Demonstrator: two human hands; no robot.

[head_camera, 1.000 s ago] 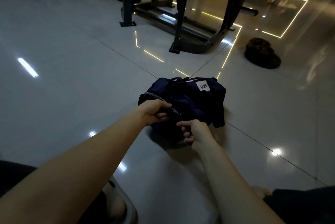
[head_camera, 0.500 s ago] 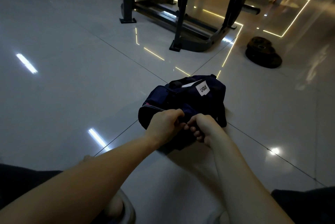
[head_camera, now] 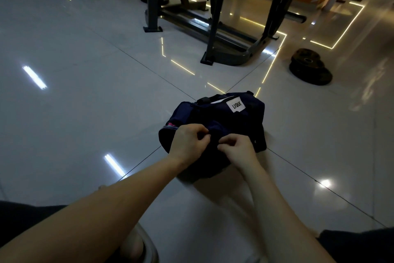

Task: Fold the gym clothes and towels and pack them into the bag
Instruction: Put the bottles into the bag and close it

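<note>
A dark navy gym bag with a white label lies on the glossy tiled floor in front of me. A sliver of pink cloth shows in the opening at its left end. My left hand pinches the bag's near edge with curled fingers. My right hand sits close beside it, fingers curled and pinching the same edge of the fabric. What exactly lies between the fingertips is too dark to tell.
A dark metal gym machine frame stands on the floor behind the bag. A stack of weight plates lies at the right. My knees and a light sandal are at the bottom edge.
My two hands have come together on the near edge of the bag. The bag's opening has drawn narrower, and the view has shifted slightly.
</note>
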